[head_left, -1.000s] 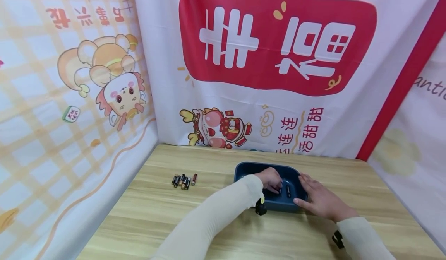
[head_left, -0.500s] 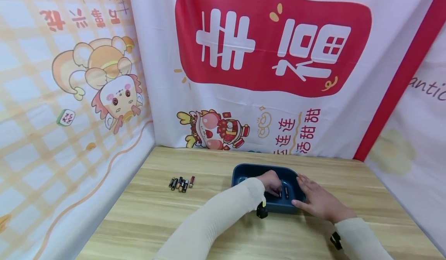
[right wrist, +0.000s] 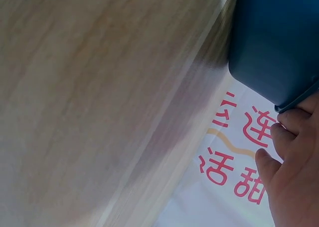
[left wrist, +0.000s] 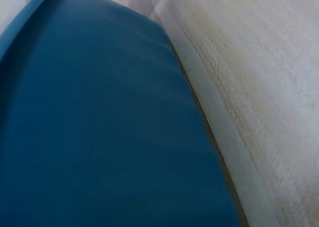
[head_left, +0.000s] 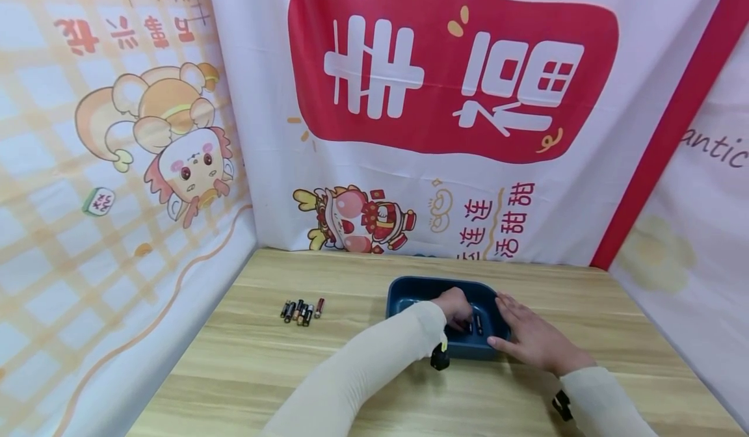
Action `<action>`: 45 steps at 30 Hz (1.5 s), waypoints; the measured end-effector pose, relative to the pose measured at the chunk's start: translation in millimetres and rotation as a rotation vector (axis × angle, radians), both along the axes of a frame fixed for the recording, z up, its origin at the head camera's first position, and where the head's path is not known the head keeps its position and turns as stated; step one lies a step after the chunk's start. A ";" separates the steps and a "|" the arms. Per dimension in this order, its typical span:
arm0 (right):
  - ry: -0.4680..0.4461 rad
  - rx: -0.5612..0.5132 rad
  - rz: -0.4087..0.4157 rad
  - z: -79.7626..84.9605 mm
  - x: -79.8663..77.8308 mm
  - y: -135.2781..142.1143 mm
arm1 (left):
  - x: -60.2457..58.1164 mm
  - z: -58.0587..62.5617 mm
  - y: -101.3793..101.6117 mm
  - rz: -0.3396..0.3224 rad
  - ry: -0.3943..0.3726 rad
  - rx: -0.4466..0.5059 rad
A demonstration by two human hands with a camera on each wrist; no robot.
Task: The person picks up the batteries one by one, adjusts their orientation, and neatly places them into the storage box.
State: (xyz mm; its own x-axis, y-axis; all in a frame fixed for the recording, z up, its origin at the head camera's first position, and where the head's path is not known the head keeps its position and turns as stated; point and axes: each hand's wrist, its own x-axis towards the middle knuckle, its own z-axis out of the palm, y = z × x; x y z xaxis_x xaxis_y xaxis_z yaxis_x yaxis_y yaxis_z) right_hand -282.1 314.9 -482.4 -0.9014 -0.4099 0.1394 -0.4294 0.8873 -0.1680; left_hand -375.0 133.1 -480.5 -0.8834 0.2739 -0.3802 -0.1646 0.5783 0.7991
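A person's left hand dips into a dark blue tray on a wood-grain table, its fingers bent downward. Whether they pinch anything cannot be told, as the tips are lost against a dark shape on the tray floor, and the left wrist view shows only the tray's wall. Just beside the hand, 1 dark battery lies flat on the tray floor, in plain sight.

At the opposite end, the right hand spans the rim — fingers nearly straight toward the far corner, thumb apart at the near one, nothing clamped between them. The likely reason is steadiness: a light-looking tray might slide if nudged from inside, and a flat hand braces it without crowding the interior.

Well apart, to the tray's left, a cluster of batteries lies on bare wood, with 1 red battery at its edge. Their spot seems chosen for the left arm's easy reach — near enough to get at, clear of the tray.
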 end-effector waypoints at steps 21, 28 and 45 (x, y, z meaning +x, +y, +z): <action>-0.009 -0.009 0.004 -3.2 2.7 -5.6 | 10.4 5.8 -13.7 -0.014 -0.017 0.011; -0.029 -0.011 0.002 -1.4 3.4 -5.3 | 10.6 6.4 -28.9 -0.059 -0.041 0.148; -0.008 -0.005 -0.002 1.4 1.3 -2.0 | -0.8 20.0 -71.4 -0.154 0.001 0.294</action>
State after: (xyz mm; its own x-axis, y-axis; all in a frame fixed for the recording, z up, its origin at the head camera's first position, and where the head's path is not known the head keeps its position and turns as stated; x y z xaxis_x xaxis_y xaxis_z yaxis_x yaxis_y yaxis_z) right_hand -280.8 312.9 -481.0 -0.9034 -0.4071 0.1347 -0.4262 0.8874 -0.1761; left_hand -375.8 61.6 -460.5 -0.8234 0.5023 -0.2639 -0.0922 0.3405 0.9357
